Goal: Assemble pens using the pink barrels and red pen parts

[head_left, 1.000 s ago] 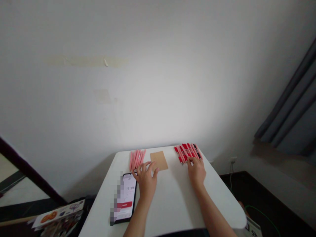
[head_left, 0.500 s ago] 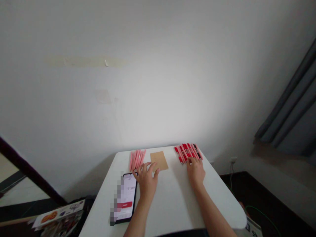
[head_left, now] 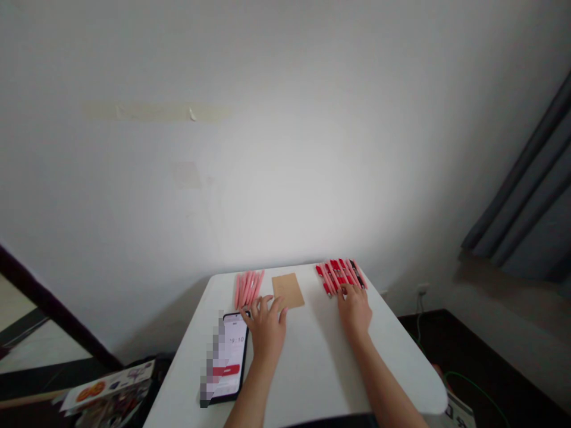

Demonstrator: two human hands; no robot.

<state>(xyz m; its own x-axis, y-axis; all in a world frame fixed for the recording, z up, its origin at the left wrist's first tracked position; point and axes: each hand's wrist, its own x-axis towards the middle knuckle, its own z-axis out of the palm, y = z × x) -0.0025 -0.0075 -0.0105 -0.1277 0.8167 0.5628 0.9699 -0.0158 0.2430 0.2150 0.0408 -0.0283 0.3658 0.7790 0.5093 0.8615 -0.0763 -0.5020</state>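
My left hand [head_left: 266, 326] lies flat on the white table [head_left: 312, 368] with its fingers spread, the fingertips close to a bunch of pink pens [head_left: 248, 286] and the near corner of a brown card [head_left: 288, 290]. My right hand [head_left: 354, 308] also rests flat, fingers stretched out, with the tips touching the near ends of a row of red pens [head_left: 341, 274] at the table's far right. Neither hand holds anything.
A phone [head_left: 227, 362] with a lit screen lies left of my left hand. The table stands against a white wall. A grey curtain [head_left: 530, 202] hangs at the right. Printed packaging [head_left: 107, 386] lies on the floor at lower left, a green cable [head_left: 468, 380] at lower right.
Almost nothing moved. My left hand drew back slightly toward me; the phone's timer reading advanced. My right hand stays at the red pens.
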